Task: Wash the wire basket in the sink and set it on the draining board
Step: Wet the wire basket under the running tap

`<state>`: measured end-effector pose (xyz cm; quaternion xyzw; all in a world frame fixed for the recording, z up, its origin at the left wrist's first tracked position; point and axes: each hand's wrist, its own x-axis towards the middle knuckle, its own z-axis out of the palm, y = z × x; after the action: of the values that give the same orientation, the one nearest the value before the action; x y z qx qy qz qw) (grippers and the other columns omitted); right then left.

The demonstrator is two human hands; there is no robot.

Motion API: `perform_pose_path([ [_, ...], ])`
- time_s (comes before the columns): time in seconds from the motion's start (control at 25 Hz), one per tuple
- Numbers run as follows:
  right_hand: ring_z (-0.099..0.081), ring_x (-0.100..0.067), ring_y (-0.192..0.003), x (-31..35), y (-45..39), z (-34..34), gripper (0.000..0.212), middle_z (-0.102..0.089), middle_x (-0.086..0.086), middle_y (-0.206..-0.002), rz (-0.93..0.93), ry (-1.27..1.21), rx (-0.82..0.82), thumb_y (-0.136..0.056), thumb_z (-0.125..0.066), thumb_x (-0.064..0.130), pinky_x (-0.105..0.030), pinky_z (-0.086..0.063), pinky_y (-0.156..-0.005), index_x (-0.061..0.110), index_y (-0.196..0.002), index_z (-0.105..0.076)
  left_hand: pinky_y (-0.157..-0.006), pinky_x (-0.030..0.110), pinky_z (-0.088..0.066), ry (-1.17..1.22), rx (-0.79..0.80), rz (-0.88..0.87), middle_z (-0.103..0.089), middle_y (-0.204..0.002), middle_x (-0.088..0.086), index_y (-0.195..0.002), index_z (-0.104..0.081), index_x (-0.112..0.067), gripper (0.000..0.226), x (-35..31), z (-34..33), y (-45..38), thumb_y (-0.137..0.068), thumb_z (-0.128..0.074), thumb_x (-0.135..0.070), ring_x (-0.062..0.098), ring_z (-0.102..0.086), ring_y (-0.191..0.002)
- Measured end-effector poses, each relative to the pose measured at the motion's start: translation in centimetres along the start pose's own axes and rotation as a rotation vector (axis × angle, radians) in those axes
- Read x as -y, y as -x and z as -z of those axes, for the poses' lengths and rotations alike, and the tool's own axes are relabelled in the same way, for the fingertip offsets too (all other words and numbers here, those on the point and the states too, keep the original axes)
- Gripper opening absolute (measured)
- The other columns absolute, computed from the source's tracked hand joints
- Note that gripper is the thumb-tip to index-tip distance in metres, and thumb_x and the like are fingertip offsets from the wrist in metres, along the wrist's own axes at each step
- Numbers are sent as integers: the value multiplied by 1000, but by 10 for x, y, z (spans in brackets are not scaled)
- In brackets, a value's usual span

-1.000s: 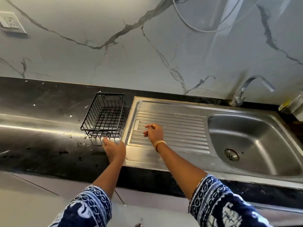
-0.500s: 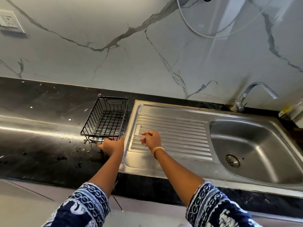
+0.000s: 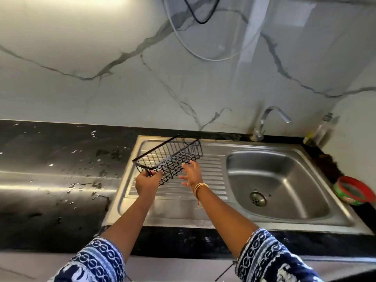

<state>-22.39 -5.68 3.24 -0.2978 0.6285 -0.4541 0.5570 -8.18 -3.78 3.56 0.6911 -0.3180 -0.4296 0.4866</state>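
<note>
A black wire basket (image 3: 171, 154) hangs tilted in the air above the ribbed steel draining board (image 3: 207, 174). My left hand (image 3: 147, 182) grips the basket's near end. My right hand (image 3: 192, 174), bangles on its wrist, is spread open just right of the basket's underside; whether it touches the wires is unclear. The steel sink bowl (image 3: 284, 180) with its drain lies to the right. A curved tap (image 3: 270, 119) stands behind the bowl.
Black stone countertop (image 3: 57, 180) with white specks stretches left of the draining board. A red-rimmed round tub (image 3: 354, 193) sits at the counter's right end, with a bottle (image 3: 321, 131) in the back right corner. Cables hang on the marble wall.
My left hand took hold of the basket on the counter, lifted it and carried it right over the draining board. My right hand opened from a loose curl and rose beside the basket.
</note>
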Motion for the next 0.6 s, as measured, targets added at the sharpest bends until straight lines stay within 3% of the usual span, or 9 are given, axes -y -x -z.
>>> perform_pose_path([
  [0.08, -60, -20, -84, 1, 4, 50, 53, -54, -4, -121, -25, -81, -61, -94, -52, 27, -38, -50, -76, 22, -143, -31, -65, 26, -46, -25, 89, -25, -64, -68, 0, -69, -62, -20, 18, -3, -37, 28, -74, -78, -13, 19, -61, -67],
  [0.24, -61, -17, -75, -5, 18, 167, 49, -62, -5, -101, 16, -234, -268, -90, -54, 11, -26, -45, -56, 20, -137, -40, -61, 25, -50, -101, 328, -71, -66, -76, 1, -78, -62, -22, 17, -12, -129, 82, -78, -75, -12, 18, -63, -73],
  [0.32, -60, -17, -69, -5, 23, 223, 43, -62, -4, -93, 31, -299, -354, -89, -53, 6, -26, -43, -54, 16, -130, -45, -62, 24, -51, -125, 430, -85, -69, -85, 3, -90, -65, -16, 17, -15, -177, 105, -78, -76, -13, 18, -65, -78],
  [0.48, -63, -17, -71, -6, 29, 302, 37, -65, -8, -104, -15, -362, -462, -87, -53, 5, -26, -45, -59, 13, -123, -48, -60, 22, -47, -175, 551, -67, -70, -78, 5, -89, -70, -11, 19, -11, -251, 131, -72, -78, -14, 16, -64, -72],
  [0.6, -67, -22, -79, -16, 23, 345, 33, -66, -16, -109, -77, -430, -514, -88, -51, 6, -24, -45, -54, 9, -121, -49, -67, 25, -47, -215, 592, 1, -73, -88, 15, -94, -70, -6, 50, 11, -300, 129, -51, -79, -31, 20, -67, -74],
])
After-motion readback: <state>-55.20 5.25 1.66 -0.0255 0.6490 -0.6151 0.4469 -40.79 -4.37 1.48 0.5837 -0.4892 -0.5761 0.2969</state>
